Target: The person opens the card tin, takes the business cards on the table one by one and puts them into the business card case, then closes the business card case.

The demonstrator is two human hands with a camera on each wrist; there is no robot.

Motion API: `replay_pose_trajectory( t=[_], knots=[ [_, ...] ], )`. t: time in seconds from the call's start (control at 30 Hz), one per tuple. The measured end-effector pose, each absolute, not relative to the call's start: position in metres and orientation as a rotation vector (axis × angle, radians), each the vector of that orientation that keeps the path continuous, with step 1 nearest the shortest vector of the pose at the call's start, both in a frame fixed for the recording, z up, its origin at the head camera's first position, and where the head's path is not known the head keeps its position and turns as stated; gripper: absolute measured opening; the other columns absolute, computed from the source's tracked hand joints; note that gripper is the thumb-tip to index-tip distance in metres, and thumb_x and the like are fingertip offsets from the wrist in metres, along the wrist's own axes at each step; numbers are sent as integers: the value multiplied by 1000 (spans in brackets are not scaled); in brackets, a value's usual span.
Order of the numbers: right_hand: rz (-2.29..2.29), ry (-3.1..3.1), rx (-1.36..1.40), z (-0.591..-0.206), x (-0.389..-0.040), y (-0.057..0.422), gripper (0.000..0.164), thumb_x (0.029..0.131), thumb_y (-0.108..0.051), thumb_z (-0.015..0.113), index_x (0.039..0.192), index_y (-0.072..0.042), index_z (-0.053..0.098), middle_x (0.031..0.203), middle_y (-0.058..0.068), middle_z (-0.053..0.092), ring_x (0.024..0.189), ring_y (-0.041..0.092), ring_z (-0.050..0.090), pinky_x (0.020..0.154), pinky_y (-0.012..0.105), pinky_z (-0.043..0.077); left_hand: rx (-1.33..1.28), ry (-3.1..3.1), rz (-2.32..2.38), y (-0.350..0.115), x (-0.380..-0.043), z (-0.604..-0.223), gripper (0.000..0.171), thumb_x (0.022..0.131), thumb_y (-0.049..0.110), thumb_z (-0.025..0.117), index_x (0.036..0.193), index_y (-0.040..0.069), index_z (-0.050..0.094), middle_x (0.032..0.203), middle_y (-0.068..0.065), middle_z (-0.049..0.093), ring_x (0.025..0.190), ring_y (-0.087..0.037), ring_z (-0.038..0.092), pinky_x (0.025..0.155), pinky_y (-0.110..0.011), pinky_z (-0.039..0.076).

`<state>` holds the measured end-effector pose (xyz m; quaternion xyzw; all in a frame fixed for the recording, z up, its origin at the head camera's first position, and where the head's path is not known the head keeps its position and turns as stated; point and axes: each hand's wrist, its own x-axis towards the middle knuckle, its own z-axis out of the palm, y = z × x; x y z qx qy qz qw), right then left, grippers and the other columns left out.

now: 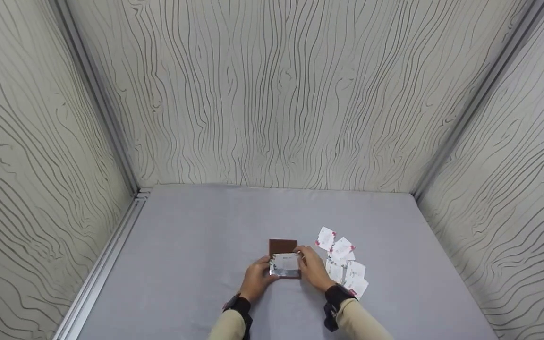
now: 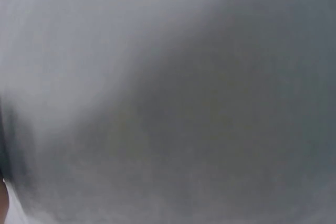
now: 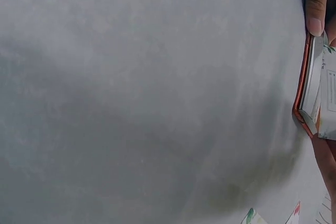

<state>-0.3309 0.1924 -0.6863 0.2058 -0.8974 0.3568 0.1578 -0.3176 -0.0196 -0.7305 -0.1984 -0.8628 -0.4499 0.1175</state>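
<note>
A brown card case [image 1: 283, 246] with a silvery metal inside lies opened on the grey table before me. Over its lower half is a white card [image 1: 285, 261] with printed leaves and flowers at its corners. My left hand [image 1: 256, 279] grips the case at its left side, thumb near the front edge. At the card's right edge, my right hand [image 1: 315, 270] holds the card by its upper corner. In the right wrist view, the card [image 3: 328, 95] sits tilted above the case's metal rim, with the left thumb [image 3: 315, 11] on that rim. The left wrist view mostly shows blurred table.
Several white cards [image 1: 343, 247] with red and green floral prints lie scattered and partly overlapping to the right of the case, close to my right forearm. Wood-grain patterned panels [image 1: 272, 94] enclose the table, and a metal rail [image 1: 106, 264] runs along its left edge.
</note>
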Motion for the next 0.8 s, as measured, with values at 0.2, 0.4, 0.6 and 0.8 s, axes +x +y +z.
replay_pose_trajectory(
  t=[0.2,0.4,0.6,0.8],
  knots=[
    [1029,-2588,589,-686,-330,191,25,86,11,61,107,-1,63,90,11,64,79,22,62,68,35,55,-587,-2515,-1269,-21,-317,-731,37,78,11,82,105,-11,70,123,-27,63,117,-42,59,100,-52,47],
    [990,-2608,583,-686,-329,190,24,86,12,62,105,-3,64,91,9,65,80,20,62,69,35,56,-583,-2519,-1278,-21,-317,-732,38,78,11,82,106,-11,70,123,-26,63,118,-41,58,101,-51,47],
    [1014,-2609,589,-686,-329,189,24,86,12,61,105,-2,64,91,9,64,80,21,63,69,35,56,-584,-2519,-1267,-21,-319,-735,37,77,11,83,104,-11,70,122,-24,64,117,-40,59,101,-49,48],
    [999,-2586,616,-688,-331,189,24,85,14,62,104,-1,64,94,11,65,84,23,63,72,36,56,-588,-2517,-1251,-20,-320,-737,39,78,14,83,106,-11,70,123,-23,64,118,-39,59,101,-48,48]
  ],
)
